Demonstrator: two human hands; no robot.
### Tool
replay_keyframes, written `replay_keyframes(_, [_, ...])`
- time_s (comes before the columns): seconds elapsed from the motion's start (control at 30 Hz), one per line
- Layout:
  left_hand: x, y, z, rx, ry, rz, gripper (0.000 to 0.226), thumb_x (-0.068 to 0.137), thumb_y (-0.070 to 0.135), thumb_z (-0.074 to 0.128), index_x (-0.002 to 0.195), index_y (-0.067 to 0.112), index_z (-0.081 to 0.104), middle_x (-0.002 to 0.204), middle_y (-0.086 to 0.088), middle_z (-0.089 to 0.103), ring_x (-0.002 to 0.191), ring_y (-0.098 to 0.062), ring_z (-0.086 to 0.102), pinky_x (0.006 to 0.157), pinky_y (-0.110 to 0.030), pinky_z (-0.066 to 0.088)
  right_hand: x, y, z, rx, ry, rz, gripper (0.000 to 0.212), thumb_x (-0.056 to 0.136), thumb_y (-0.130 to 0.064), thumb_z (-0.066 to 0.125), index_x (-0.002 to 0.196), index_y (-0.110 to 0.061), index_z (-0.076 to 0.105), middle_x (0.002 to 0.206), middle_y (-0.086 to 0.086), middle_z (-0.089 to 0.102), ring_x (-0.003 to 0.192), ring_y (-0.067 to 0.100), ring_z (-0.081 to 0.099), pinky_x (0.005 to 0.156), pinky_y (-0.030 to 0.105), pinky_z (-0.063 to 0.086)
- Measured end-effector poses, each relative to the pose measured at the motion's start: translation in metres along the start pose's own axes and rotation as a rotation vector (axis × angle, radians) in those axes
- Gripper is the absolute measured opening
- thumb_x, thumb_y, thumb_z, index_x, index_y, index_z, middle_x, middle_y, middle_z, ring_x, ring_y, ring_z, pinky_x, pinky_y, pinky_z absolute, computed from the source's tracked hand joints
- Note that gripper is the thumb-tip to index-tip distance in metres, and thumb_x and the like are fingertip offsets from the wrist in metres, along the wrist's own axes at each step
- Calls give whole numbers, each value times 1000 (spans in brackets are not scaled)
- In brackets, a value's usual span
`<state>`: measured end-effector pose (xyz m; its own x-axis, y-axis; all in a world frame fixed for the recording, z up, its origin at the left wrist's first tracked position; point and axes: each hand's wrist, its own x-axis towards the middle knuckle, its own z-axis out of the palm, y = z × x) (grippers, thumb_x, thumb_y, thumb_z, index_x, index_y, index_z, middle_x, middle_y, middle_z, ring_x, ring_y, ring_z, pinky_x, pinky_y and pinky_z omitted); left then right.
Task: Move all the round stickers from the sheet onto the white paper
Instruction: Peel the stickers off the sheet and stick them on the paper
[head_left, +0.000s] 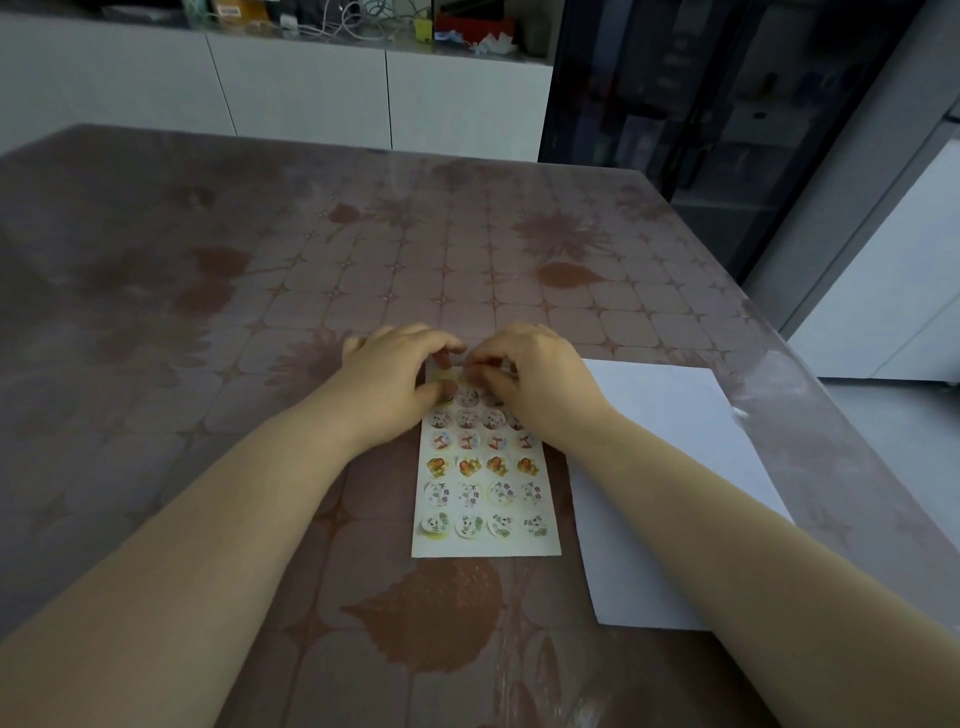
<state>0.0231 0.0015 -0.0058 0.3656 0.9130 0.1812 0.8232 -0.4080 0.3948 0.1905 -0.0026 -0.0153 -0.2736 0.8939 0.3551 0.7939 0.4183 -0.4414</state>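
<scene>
I see the sticker sheet (485, 499) lying flat on the table (208, 312), toward its near edge and a little right of centre. Round stickers (468, 465) fill the rows nearest me. My left hand (395, 379) curls over the sheet's far left corner, thumb and fingers pinching it. My right hand (540, 379) is curled at the far row, close against the left; I cannot tell whether it grips a sticker. The white paper (670, 441) lies just beside the sheet toward the table's right edge, partly under my right forearm.
</scene>
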Motion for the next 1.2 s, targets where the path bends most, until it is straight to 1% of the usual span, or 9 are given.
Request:
replay_keyframes(0.1, [1,0,0,36,26,-19,37,88,37,58,125,35,53,122,13,55,121,-17,39,93,-35,21,1,3,-2,35,0,46,15,91,-23,55,94,-19,69,83,-3,66,83,22,57,79,41,47])
replay_keyframes(0.2, [2,1,-1,46,42,-30,35,87,38,60,122,36,56,116,16,58,119,-17,39,86,-33,18,2,0,-11,234,-23,157,13,92,-23,54,89,-19,66,77,-6,67,74,12,60,72,26,49])
replay_keyframes(0.33, [0,-2,-1,18,55,3,32,87,41,59,118,36,58,107,21,55,118,-13,37,87,-30,14,-1,6,-51,509,38,270,5,85,-13,65,86,-13,70,80,0,73,73,7,65,69,11,49])
replay_keyframes(0.43, [-2,-4,0,-7,75,34,29,86,40,60,115,38,59,102,23,54,117,-9,37,88,-29,12,-17,23,-90,500,55,391,11,75,-22,76,85,-17,74,80,-4,75,75,3,68,67,7,48])
replay_keyframes(0.63, [-1,-5,1,0,58,38,27,87,37,59,114,37,60,101,20,52,115,-11,38,93,-31,14,-32,50,-102,323,-145,640,18,72,-23,78,88,-24,71,84,-3,74,92,13,65,81,22,46])
replay_keyframes(0.8, [-1,-9,1,1,41,50,28,88,37,58,116,38,59,101,20,51,105,-5,33,92,-31,14,-29,54,-90,317,-127,627,3,77,-18,73,75,-19,72,78,-2,74,75,13,69,92,33,51])
replay_keyframes(0.93, [-1,-10,1,2,41,49,27,88,36,58,115,38,59,103,19,50,110,-8,38,90,-30,12,-27,55,-86,298,-85,636,13,82,-23,69,69,-23,70,73,-2,66,65,13,56,72,27,50])
replay_keyframes(1.0, [-1,-9,2,5,40,47,27,88,36,58,115,38,59,104,19,50,113,-11,39,90,-29,12,-27,52,-85,288,-107,640,13,83,-25,67,71,-21,70,66,-3,58,61,13,45,58,22,37])
replay_keyframes(1.2, [-2,-9,1,1,36,45,27,88,36,59,115,38,59,106,19,51,116,-12,41,90,-29,12,-24,50,-79,298,-95,703,7,80,-20,69,77,-14,72,67,-2,60,62,14,49,56,23,35])
